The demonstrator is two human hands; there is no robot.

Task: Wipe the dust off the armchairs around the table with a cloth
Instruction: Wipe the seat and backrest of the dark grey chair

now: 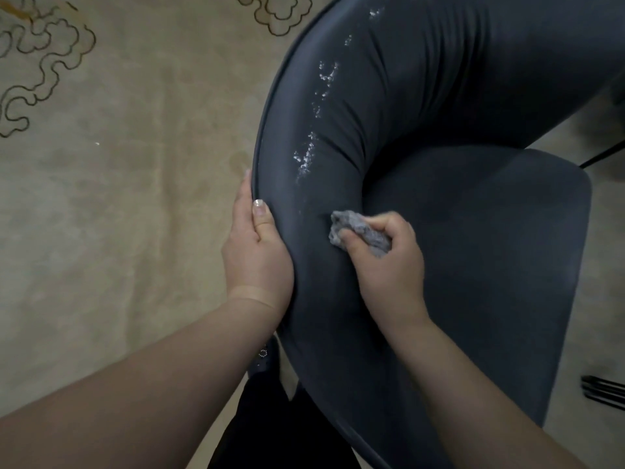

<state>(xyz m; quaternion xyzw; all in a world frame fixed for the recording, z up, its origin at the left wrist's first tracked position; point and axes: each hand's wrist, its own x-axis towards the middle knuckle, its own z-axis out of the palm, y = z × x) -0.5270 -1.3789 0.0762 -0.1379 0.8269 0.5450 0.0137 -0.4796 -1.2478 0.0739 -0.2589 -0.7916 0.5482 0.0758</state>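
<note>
Two bare forearms are reaching in from the bottom edge toward a dark grey armchair (422,170). The left hand (257,252) is gripping the outer edge of the curved backrest, its thumb lying on the top face and its fingers curling down behind the rim, out of sight. Just beside it, the right hand (385,262) is clenching a small crumpled grey cloth (358,230), with fingers wrapped tightly round it; the cloth is sticking out past the knuckles and pressing on the top of the backrest, near the inner curve where it is dropping toward the seat. Beyond the cloth, a trail of white dust specks (309,154) is running along the top of the backrest toward the far end. The chair is standing on a beige carpet (135,198) with dark looping outlines showing at the far left. At the right edge, thin black bars are showing, too cropped to identify.
</note>
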